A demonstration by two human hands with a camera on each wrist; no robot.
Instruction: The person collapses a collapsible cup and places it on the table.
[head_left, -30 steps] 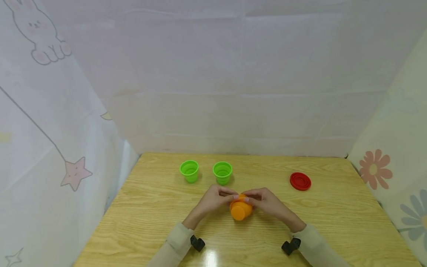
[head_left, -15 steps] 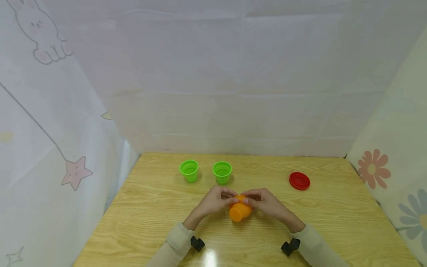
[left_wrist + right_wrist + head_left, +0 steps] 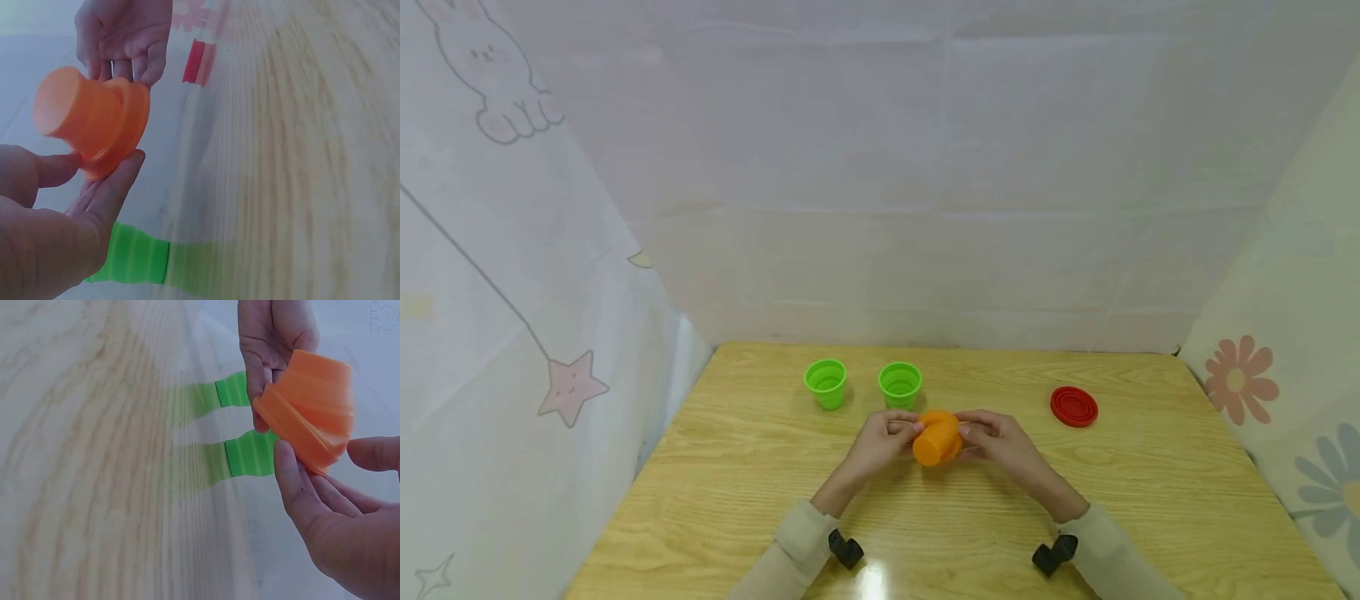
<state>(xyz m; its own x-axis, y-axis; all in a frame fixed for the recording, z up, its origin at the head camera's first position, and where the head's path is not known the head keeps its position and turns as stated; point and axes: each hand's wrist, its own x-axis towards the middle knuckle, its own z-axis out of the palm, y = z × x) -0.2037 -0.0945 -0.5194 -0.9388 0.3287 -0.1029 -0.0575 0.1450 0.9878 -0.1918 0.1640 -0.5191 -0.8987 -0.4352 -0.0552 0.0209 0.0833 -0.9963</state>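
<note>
An orange collapsible cup [image 3: 934, 442] is held between both hands, its closed base facing back toward the person. Its folded rim looks bent out of round in the right wrist view. My left hand [image 3: 880, 443] pinches the rim's left side, thumb on the base side and fingers behind, plain in the left wrist view. On the opposite side, my right hand [image 3: 1000, 446] grips the rim, with fingers [image 3: 300, 487] along it and thumb close against the wall. Just beyond the hands stands a green collapsible cup [image 3: 900, 387], upright and expanded.
A second green cup [image 3: 826, 385] stands upright to the left of the first. Toward the right of the wooden table [image 3: 715, 492] lies a red collapsible cup [image 3: 1074, 407], pressed flat. Printed cloth [image 3: 940, 192] hangs behind the table and at both sides.
Both hands have moved the orange cup slightly away from the person. They are a little farther apart, the thumbs have shifted outward, and the cup has turned. Other cups are unmoved.
</note>
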